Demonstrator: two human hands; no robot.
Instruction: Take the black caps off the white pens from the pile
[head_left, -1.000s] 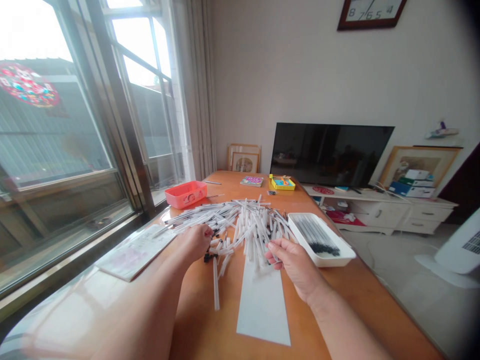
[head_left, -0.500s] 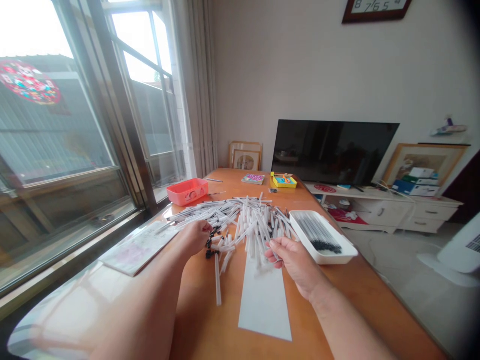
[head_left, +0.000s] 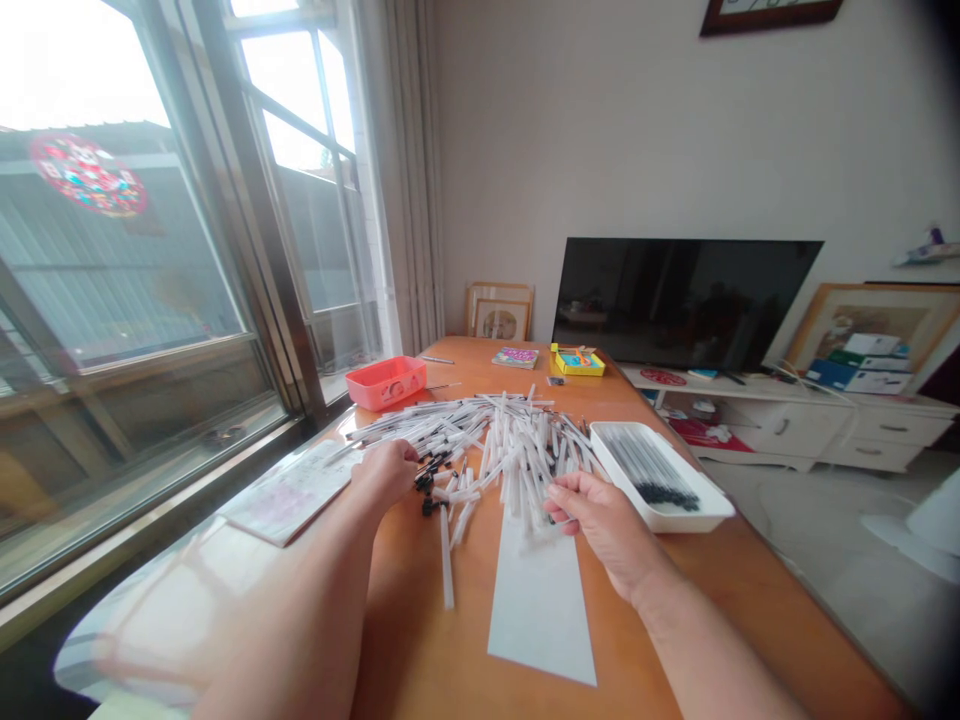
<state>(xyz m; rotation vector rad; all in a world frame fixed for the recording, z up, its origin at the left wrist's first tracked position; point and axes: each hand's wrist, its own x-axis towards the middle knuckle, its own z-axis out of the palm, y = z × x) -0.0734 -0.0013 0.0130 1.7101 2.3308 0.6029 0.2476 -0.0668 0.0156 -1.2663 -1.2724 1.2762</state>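
A heap of translucent white pen tubes [head_left: 521,450] lies across the middle of the table, some with dark ends. My left hand [head_left: 388,472] is at the heap's left side, its fingers curled together beside small black pen caps [head_left: 429,482]. Whatever is between those fingers is hidden. At the near right edge of the heap, my right hand [head_left: 585,508] has its thumb and fingers drawn together; what they hold is too small to make out. Under the near end of the heap is a white paper sheet [head_left: 540,615]. A white tray [head_left: 679,522] right of my right hand contains several clear, black-ended pens [head_left: 649,465].
A red plastic basket [head_left: 386,385] stands at the far left of the wooden table [head_left: 420,640]. A booklet [head_left: 292,495] lies left of my left hand. Farther back are a colourful book [head_left: 515,357] and a yellow box [head_left: 577,361]. Beyond the table stands a television [head_left: 682,305].
The view has turned slightly left, so everything appears farther right. Both hands stay near the same parts of the heap; the right fingers have shifted slightly.
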